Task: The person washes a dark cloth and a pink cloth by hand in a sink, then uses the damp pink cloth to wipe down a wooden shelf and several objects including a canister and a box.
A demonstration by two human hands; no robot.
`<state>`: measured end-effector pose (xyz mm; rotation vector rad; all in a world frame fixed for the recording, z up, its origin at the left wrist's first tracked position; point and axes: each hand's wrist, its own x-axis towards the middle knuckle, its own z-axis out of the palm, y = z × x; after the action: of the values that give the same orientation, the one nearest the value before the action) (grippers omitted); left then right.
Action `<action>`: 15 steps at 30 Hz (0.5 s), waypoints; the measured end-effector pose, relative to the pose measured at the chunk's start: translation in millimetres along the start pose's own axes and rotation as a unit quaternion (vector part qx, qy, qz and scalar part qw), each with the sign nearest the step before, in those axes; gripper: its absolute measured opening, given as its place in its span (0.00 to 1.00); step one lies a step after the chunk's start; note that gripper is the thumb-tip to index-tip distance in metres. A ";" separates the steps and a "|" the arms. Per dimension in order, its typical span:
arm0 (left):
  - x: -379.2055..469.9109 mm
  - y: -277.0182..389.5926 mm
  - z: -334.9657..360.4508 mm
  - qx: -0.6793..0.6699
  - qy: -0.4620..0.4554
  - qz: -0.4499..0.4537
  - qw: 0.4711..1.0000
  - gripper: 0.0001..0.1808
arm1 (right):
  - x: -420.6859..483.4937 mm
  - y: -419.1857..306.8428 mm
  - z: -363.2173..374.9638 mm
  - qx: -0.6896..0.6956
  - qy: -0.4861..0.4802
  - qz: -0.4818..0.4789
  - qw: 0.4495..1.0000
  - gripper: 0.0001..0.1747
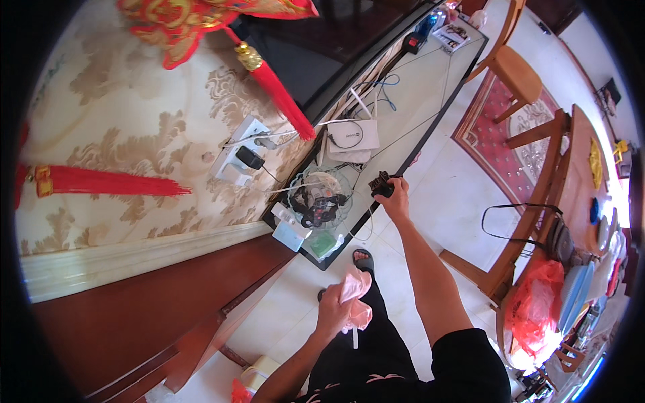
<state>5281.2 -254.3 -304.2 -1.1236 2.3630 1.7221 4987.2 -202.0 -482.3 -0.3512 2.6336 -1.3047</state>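
My left hand grips a crumpled pink cloth in front of my legs. Out over the edge of a long, low tiled cabinet top, my right hand is closed around a small dark object; its exact kind is not clear. Left of that hand, a scalloped glass bowl holds black straps or cables and other small items. A white router with antennas lies just beyond the bowl. At the near end are a light blue box and a green item in clear plastic.
A power strip with plugs is fixed to the patterned wall. Red tassels hang over it. A wooden chair stands on a red rug. On the right, a wooden table bears a red plastic bag and a dark shoulder bag.
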 end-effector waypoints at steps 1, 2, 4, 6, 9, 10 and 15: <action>0.6 -2.0 1.3 0.012 -0.012 -0.022 1.000 0.11 | 6.8 5.3 4.4 -0.018 -0.018 -0.014 1.000 0.33; -1.3 -3.2 1.5 0.024 -0.023 -0.043 0.999 0.11 | 11.1 10.0 9.2 -0.037 -0.048 0.000 0.998 0.34; -3.0 -13.9 5.0 0.030 -0.028 -0.073 0.996 0.12 | 18.7 15.5 23.1 -0.062 -0.068 0.049 0.995 0.34; -5.2 -17.4 8.2 0.032 -0.033 -0.119 0.992 0.13 | 22.4 16.5 34.3 -0.068 -0.077 0.076 0.992 0.35; -10.6 -27.3 13.1 0.053 -0.039 -0.155 0.986 0.14 | 24.4 25.6 61.1 -0.041 -0.030 0.014 0.999 0.35; -12.2 -28.5 14.1 0.051 -0.041 -0.159 0.985 0.14 | 23.9 24.8 68.1 -0.034 -0.041 0.022 0.998 0.35; -26.0 -55.9 21.9 -0.017 -0.047 -0.179 0.983 0.15 | 19.2 16.9 82.7 -0.040 -0.092 0.003 0.995 0.37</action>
<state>5322.5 -229.9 -348.6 -1.3389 1.9379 1.6508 4988.6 -260.2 -546.3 -0.4520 2.5336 -1.1104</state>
